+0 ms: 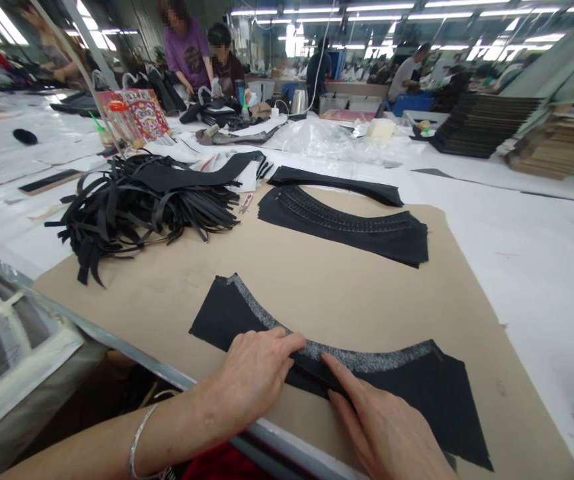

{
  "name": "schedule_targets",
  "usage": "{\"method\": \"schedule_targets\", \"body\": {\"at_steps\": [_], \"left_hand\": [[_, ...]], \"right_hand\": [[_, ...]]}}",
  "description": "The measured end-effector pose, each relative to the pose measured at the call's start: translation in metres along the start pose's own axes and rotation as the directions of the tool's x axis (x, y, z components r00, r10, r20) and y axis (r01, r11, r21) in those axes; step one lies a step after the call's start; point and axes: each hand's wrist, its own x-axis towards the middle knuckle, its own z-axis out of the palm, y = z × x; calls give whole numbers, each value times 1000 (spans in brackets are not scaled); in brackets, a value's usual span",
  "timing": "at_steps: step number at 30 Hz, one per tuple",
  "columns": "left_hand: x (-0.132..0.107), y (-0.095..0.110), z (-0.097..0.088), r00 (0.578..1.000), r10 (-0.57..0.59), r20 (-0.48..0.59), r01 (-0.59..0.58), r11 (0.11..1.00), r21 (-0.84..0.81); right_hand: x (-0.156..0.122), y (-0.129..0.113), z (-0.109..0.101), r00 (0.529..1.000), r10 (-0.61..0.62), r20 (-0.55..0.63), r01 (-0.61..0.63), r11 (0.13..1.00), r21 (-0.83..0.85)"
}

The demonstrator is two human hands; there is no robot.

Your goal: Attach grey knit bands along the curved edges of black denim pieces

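A curved black fabric piece (407,393) lies in front of me, with a speckled grey band (367,361) along its concave upper edge. My left hand (261,367) presses on its middle, fingers curled together and tips close to the band. Just to the right, my right hand (381,413) has the fabric's lower edge between thumb and index finger, the index tip touching the band. The lower edge looks lifted or folded between the two hands. Farther back, a stack of similar black pieces (341,230) shows curved stitch-like lines, with a narrow folded black piece (337,184) behind it.
Brown board (167,293) covers the table's near part. On its left lies a heap of black strips (151,200), with small thread snips (246,203) beside it. Clear plastic sheeting (317,139) and dark stacked panels (487,123) stand behind. Co-workers (187,50) are across the table.
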Motion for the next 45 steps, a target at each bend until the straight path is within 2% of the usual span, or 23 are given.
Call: {"method": "schedule_targets", "body": {"at_steps": [5,9,16,25,32,37,41,45], "left_hand": [[0,2,1,1000,21,-7,-20,999,41],[3,4,-1,998,42,39,-46,995,94],[4,5,-3,997,45,66,-53,990,129],[4,6,-4,997,46,55,-52,991,124],[8,5,-2,998,43,46,-47,993,107],[8,4,-1,998,50,33,-52,996,78],[8,2,0,998,50,26,-52,997,60],[9,2,0,998,56,19,-57,997,55]], "right_hand": [[-1,0,1,999,-16,-36,15,1000,-15],[0,-1,0,998,-17,-53,16,999,-29],[-1,-2,-4,1000,8,3,-9,1000,6],[-2,2,3,999,-13,-31,14,999,40],[-2,3,7,1000,5,-7,-5,996,87],[-5,6,11,998,2,-59,8,985,174],[-7,7,10,994,51,-96,-24,965,261],[-8,9,10,994,38,-102,-11,967,253]]}}
